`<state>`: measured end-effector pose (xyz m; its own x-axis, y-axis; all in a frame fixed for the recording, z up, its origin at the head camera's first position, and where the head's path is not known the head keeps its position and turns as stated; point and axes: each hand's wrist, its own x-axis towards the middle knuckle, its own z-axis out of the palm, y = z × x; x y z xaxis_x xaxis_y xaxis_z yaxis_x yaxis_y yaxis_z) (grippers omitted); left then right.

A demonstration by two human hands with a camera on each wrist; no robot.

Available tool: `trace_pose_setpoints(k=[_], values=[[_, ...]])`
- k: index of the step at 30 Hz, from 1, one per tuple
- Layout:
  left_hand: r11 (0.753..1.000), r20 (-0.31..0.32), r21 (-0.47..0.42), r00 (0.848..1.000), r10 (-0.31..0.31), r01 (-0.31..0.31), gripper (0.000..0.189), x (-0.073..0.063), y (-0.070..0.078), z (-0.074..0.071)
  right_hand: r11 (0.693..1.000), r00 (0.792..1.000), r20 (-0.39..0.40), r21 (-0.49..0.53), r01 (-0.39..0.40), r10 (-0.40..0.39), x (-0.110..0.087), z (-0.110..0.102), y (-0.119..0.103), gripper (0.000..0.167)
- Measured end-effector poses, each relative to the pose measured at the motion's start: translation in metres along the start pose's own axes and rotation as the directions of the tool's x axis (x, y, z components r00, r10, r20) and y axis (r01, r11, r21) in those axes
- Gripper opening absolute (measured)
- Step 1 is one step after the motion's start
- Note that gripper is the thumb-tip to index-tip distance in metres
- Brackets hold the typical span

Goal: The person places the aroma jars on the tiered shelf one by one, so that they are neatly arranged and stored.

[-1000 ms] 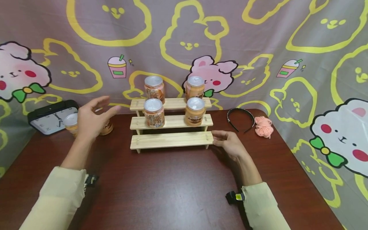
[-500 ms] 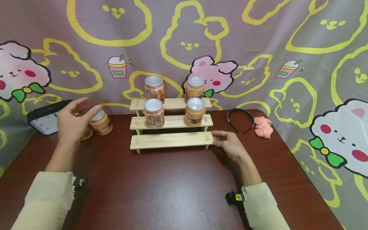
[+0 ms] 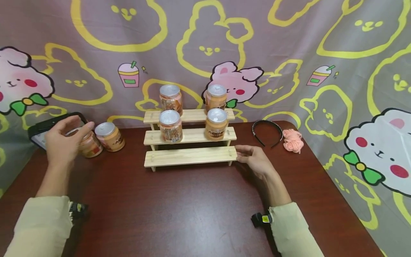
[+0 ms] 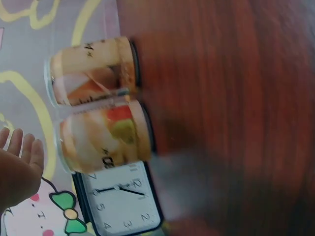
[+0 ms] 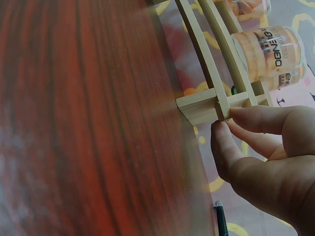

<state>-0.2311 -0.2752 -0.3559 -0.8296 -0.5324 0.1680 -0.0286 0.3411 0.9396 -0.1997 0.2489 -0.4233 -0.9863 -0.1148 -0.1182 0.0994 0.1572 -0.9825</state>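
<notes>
My left hand [image 3: 62, 142] is at the left, fingers loosely bent, holding nothing. In the left wrist view it hangs apart from a fruit can [image 4: 106, 135] with a silver lid. A second such can [image 3: 110, 136] stands right beside that one on the table. My right hand [image 3: 257, 160] pinches the right end of the lowest tier of a three-tier wooden display stand [image 3: 189, 157] between thumb and fingers [image 5: 256, 119]. Two fruit cans, left [image 3: 171, 126] and right [image 3: 216, 125], stand on the middle tier. Two more, left [image 3: 171, 100] and right [image 3: 216, 97], stand on the top tier.
A black-framed clock [image 4: 120, 196] stands behind the left cans, partly hidden by my hand in the head view. To the right of the stand lie a black headband [image 3: 267, 132] and pink yarn [image 3: 293, 141]. A patterned curtain [image 3: 189, 43] closes off the table's back.
My left hand has moved left and slightly down, uncovering the right one of the two table cans and reaching the left one. The right hand stays at the stand's end.
</notes>
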Motion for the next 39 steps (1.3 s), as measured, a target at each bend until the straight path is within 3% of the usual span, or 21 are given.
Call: trace_pose_setpoints(k=[8, 20, 23, 27, 32, 39], values=[[1.000, -0.023, -0.009, 0.999, -0.028, 0.028, 0.060, 0.008, -0.012, -0.006, 1.000, 1.000, 0.009, 0.002, -0.006, 0.006, 0.001, 0.000, -0.001, 0.047], [0.992, -0.013, 0.025, 0.992, -0.125, 0.125, 0.068, 0.021, -0.034, -0.008, 1.000, 1.000, -0.001, -0.001, -0.017, 0.017, -0.001, -0.001, 0.000, 0.048], [0.985, 0.029, 0.097, 0.989, -0.144, 0.141, 0.076, 0.026, -0.035, -0.013, 1.000, 1.000, 0.008, -0.003, -0.005, 0.005, 0.000, -0.001, 0.000, 0.047], [0.975, 0.121, 0.190, 0.983, -0.141, 0.116, 0.085, 0.031, -0.037, -0.019, 1.000, 1.000, -0.001, -0.030, 0.000, 0.000, 0.001, -0.001, -0.001, 0.047], [0.968, 0.199, 0.243, 0.974, -0.112, 0.062, 0.090, 0.035, -0.046, -0.022, 1.000, 1.000, 0.004, -0.026, 0.001, -0.001, 0.001, -0.001, 0.000, 0.046], [0.958, 0.260, 0.286, 0.961, -0.090, 0.013, 0.091, 0.038, -0.057, -0.020, 1.000, 1.000, -0.001, -0.019, -0.002, 0.002, 0.000, 0.000, 0.000, 0.046]])
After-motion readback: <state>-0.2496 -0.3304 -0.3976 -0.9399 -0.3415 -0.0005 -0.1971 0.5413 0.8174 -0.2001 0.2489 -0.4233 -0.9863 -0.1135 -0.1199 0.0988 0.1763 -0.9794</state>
